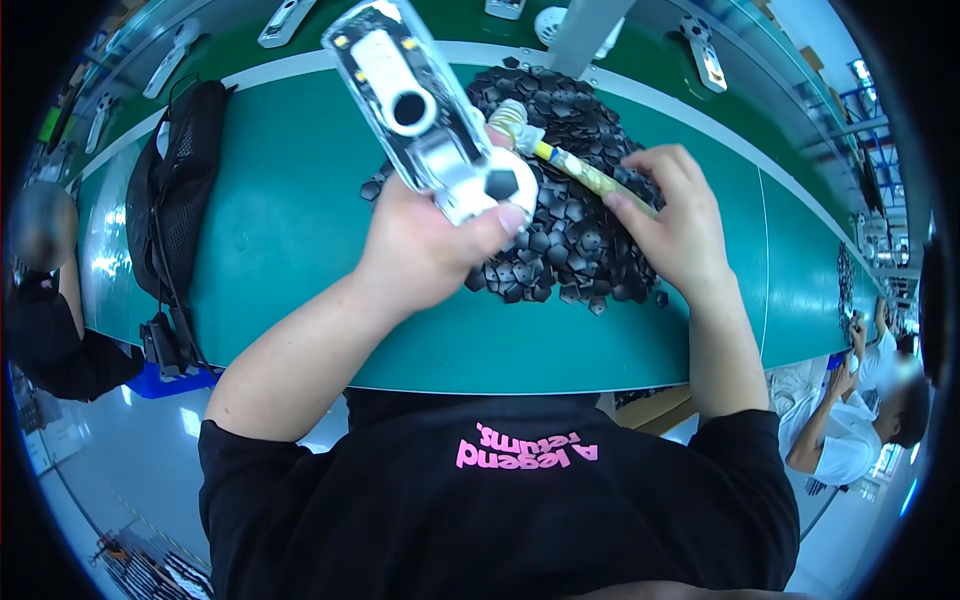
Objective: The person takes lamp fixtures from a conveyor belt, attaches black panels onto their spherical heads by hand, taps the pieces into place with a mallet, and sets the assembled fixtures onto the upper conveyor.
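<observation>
My left hand [425,245] is closed around a white handheld device [380,75], gripping it near its round end, where a black pentagon shows on white. The other end of the device tilts up and away, with a dark round opening in its middle. In my right hand [685,215] is a tape-wrapped stick tool [585,173], held between thumb and fingers. Its thick wrapped tip lies close to the device's round end; whether they touch, I cannot tell. Under both hands spreads a pile of black pentagon pieces [565,250] on the green table [290,220].
A black mesh bag [195,150] with cables lies at the left. Several similar white devices [703,55] sit on the green belt behind a pale rail, near a metal post [590,35]. One person [50,300] is at the left; others [860,430] are at the right.
</observation>
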A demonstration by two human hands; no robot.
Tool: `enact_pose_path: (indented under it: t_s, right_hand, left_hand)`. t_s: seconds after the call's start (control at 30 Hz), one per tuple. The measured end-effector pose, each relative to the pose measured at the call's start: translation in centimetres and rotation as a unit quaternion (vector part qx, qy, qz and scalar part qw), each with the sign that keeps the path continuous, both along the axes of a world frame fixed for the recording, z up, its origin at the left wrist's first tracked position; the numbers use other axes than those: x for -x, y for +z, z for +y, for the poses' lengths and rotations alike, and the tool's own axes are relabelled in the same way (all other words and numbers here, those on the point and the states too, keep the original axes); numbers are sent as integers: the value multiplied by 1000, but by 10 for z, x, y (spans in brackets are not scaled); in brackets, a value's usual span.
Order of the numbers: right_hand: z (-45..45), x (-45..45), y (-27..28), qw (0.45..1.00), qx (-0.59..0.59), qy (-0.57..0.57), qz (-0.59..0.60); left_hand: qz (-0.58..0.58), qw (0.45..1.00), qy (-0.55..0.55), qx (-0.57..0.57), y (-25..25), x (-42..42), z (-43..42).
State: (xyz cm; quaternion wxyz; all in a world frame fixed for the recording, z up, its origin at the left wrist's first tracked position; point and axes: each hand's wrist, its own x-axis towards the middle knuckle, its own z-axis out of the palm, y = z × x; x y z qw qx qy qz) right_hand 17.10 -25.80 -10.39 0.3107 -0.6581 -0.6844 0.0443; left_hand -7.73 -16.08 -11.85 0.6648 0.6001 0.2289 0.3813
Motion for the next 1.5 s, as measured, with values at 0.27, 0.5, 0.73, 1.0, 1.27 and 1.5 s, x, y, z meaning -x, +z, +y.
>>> enact_pose_path:
  t_s: [0.27, 0.5, 0.73, 1.0, 1.27, 1.5]
  right_hand:
    - [3, 1, -3, 988, 55, -26, -141]
    - [-15, 10, 9, 997, -19, -11, -79]
    - [-34, 28, 18, 996, -48, 70, 14]
    - [-28, 35, 12, 996, -16, 79, -49]
    - [-7, 11, 2, 994, -38, -76, -68]
    - [-10, 3, -14, 989, 33, -88, -115]
  left_hand:
    - [7, 993, 116, 2, -2, 13, 38]
    - [23, 985, 165, -54, -1, 14, 48]
    - [60, 983, 154, -74, -1, 7, 42]
    - [76, 981, 126, -125, -2, 5, 23]
    - [-8, 994, 111, -15, -12, 11, 35]
    - [20, 995, 89, -46, -18, 9, 34]
